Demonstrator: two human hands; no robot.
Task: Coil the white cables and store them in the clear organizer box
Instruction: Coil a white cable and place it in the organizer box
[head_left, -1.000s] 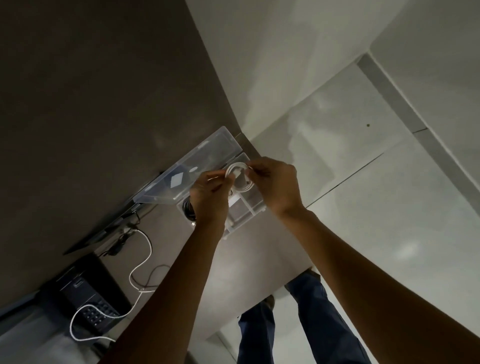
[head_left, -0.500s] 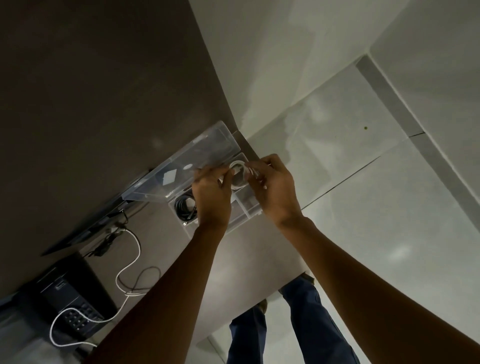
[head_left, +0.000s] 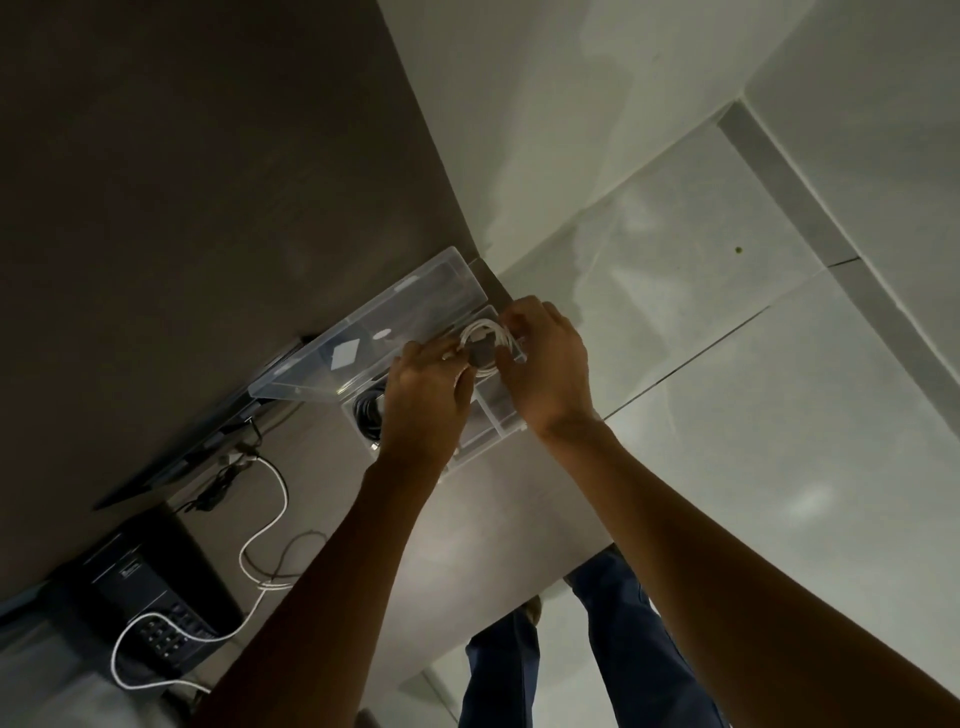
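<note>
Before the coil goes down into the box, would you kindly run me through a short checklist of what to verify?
1. Organizer box lid open: ok.
2. White coil held by both hands, left hand and right hand: ok.
3. Coil wound tidy, no loose end trailing: cannot tell, fingers cover part.
4. Compartment under the coil free: cannot tell, hands hide it.
5. Neighbouring compartment already holds a black cable: ok, avoid it.
6. Loose white cable on the table still to coil: not ok.

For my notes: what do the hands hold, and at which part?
Both hold the coiled white cable over the organizer box: left hand at the coil's left side, right hand at its right side.
</note>
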